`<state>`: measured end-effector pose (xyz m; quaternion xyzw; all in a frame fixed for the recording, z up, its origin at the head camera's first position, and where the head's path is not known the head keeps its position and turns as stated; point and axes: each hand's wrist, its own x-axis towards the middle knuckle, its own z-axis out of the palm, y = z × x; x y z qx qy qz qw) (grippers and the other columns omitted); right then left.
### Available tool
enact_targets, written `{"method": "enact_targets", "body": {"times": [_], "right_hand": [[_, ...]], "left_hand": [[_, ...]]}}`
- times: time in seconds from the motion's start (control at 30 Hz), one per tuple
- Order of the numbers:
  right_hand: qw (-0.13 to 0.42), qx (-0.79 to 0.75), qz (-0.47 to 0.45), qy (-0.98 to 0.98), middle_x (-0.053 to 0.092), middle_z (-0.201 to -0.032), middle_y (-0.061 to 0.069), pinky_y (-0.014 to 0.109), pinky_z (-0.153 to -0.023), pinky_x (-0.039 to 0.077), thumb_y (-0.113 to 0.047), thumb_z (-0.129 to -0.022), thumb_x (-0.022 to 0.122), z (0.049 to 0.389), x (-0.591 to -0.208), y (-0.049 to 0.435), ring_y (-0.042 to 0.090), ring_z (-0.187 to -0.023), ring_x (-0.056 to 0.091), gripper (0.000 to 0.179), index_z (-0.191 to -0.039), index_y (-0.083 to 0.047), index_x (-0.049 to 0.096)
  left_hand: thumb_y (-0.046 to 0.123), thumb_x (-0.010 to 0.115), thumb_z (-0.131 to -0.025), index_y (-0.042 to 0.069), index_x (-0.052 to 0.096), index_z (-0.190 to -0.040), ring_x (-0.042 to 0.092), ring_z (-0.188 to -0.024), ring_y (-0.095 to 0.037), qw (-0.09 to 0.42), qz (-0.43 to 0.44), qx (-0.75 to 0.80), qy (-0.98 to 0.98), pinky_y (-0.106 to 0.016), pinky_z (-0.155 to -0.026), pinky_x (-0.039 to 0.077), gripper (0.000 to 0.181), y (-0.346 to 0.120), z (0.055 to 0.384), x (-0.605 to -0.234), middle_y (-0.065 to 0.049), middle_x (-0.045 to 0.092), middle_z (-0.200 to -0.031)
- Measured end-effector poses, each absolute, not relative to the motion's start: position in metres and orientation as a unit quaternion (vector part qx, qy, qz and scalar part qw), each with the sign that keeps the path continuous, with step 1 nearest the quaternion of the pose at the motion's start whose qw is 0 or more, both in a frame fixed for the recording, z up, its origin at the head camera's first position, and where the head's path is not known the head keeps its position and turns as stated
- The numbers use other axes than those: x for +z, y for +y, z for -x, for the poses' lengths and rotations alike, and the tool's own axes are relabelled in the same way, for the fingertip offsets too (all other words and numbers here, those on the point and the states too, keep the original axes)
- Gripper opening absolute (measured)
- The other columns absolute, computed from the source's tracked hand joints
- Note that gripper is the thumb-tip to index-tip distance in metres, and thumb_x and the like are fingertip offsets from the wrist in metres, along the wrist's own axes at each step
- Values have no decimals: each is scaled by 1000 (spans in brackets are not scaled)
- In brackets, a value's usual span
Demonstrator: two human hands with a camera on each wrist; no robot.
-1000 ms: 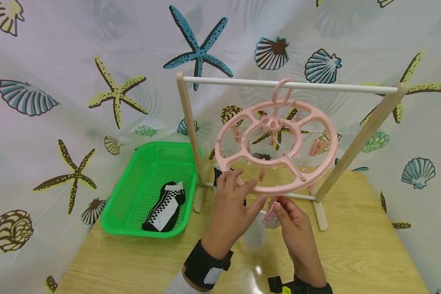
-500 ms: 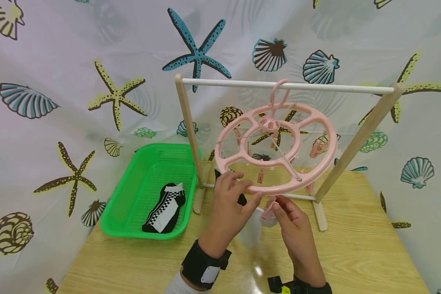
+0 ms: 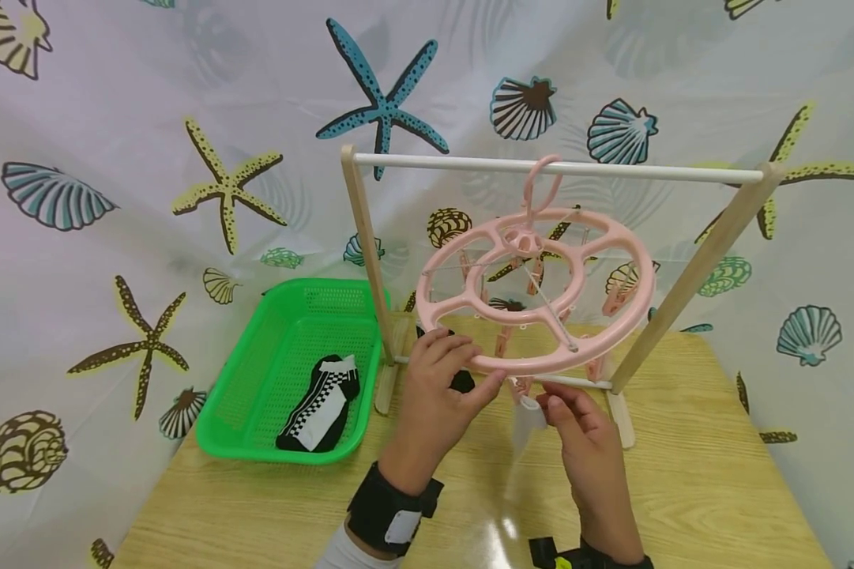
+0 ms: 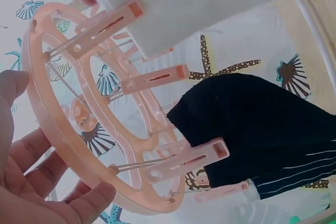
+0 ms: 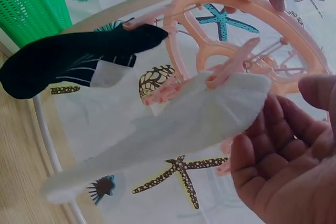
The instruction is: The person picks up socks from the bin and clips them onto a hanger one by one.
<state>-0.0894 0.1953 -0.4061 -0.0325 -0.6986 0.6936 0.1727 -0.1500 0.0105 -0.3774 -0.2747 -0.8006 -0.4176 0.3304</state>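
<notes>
My left hand (image 3: 434, 395) holds the near rim of a pink round clip hanger (image 3: 540, 365); in the left wrist view, its fingers (image 4: 94, 199) curl at the rim. From one clothespin (image 5: 231, 66) hangs a white sock (image 5: 194, 114), clipped at its end. My right hand (image 3: 590, 442) is right beside that end, thumb apart from the loosely bent fingers, fingertips (image 5: 273, 106) at the sock's edge. Further along the rim, a black sock with white stripes (image 4: 252, 124) hangs from a clothespin (image 4: 191, 158); in the head view, my left hand mostly hides it.
The hanger hooks over the white bar (image 3: 647, 171) of a wooden-legged stand (image 3: 704, 261). On the left of the table (image 3: 242, 521) is a green basket (image 3: 220, 395) holding black-and-white checked socks (image 3: 320, 407). Several bare clothespins (image 3: 615, 300) dangle from the rings. A patterned curtain (image 3: 114, 103) stands behind.
My right hand has let go of the clothespin and moved slightly right. The white sock now hangs from that clothespin, and the ring has tilted a little. My left hand stays at the rim.
</notes>
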Motion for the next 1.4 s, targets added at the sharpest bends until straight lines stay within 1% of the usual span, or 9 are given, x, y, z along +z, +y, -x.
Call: {"method": "enact_targets", "body": {"times": [0.27,0.43,0.6,0.8,0.97,1.07,1.2,1.33,1.4], "right_hand": [[307,750,108,-576,66,-87,11,25,-76,55,-9,-100,59,90,-394,208,19,-79,65,28,-103,19,61],[331,740,120,-573,65,-100,12,25,-82,49,-13,-102,57,94,-389,215,22,-96,59,25,-108,10,64],[294,724,108,-615,60,-120,10,29,-89,42,-21,-105,51,101,-382,218,21,-113,50,31,-123,2,62],[245,720,68,-646,48,-93,7,33,-82,37,-31,-106,47,112,-381,218,22,-97,44,39,-123,1,60],[229,726,53,-646,41,-87,6,36,-81,30,-32,-105,48,117,-380,218,21,-91,39,41,-122,2,64],[212,727,69,-650,52,-96,5,33,-82,33,-30,-105,51,116,-378,219,20,-96,44,39,-124,0,65],[189,718,93,-663,56,-124,4,32,-90,34,-25,-103,56,111,-378,221,18,-113,43,37,-132,-4,62],[179,709,95,-675,58,-109,8,37,-94,32,-26,-100,60,106,-383,222,22,-109,43,40,-133,-3,60],[170,707,92,-680,58,-99,8,36,-93,36,-26,-100,61,104,-385,221,23,-101,48,39,-129,0,60]], "left_hand": [[26,87,-78,5,75,-94,57,-113,-32,332,272,-416,-802,-43,-108,38,29,6,150,-373,-9,70,-104],[25,86,-78,5,73,-94,54,-117,-32,329,280,-420,-798,-45,-108,38,29,3,151,-372,-10,64,-106],[24,86,-78,5,70,-95,51,-117,-31,330,287,-421,-795,-44,-107,39,30,2,152,-370,-10,57,-106],[23,87,-76,4,69,-94,53,-111,-33,336,298,-420,-789,-44,-107,39,31,1,153,-369,-12,56,-105],[22,87,-76,3,68,-94,53,-111,-33,336,307,-416,-787,-43,-113,32,32,-1,154,-369,-15,55,-107],[21,87,-76,3,67,-95,52,-115,-33,331,311,-418,-787,-43,-112,33,33,-1,154,-371,-17,54,-110],[22,87,-76,3,66,-95,48,-123,-35,323,319,-420,-785,-45,-111,35,34,-2,155,-373,-20,53,-115],[23,87,-75,3,66,-96,45,-128,-36,327,319,-417,-786,-46,-111,35,35,-4,158,-375,-20,53,-117],[22,88,-74,4,66,-96,44,-130,-37,333,313,-413,-788,-46,-109,37,36,-6,159,-377,-21,53,-117]]}}
